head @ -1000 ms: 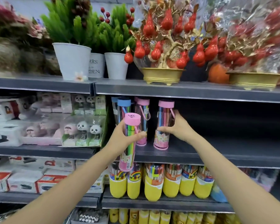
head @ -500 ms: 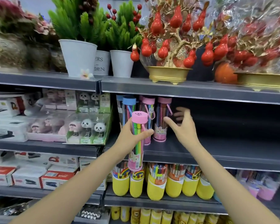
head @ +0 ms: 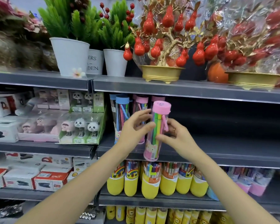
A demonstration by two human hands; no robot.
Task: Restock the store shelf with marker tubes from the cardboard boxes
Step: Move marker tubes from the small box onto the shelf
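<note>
I hold a clear marker tube (head: 157,131) with a pink cap upright in front of the middle shelf (head: 233,153). My left hand (head: 134,129) touches its left side with thumb and fingertips. My right hand (head: 178,137) grips it from the right, thumb across the front. Behind them, at the left end of this shelf, stand a blue-capped tube (head: 121,113) and two pink-capped tubes (head: 141,101), partly hidden by my hands. No cardboard box is in view.
Yellow-based marker tubs (head: 150,186) line the shelf below. Panda figure packs (head: 82,128) and stapler boxes (head: 50,180) fill the left bay. White plant pots (head: 69,57) and gold pots of red fruit (head: 162,73) stand on the top shelf.
My right hand left the tube it set on the shelf and came back to grip the tube in my left hand. That tube moved right and up.
</note>
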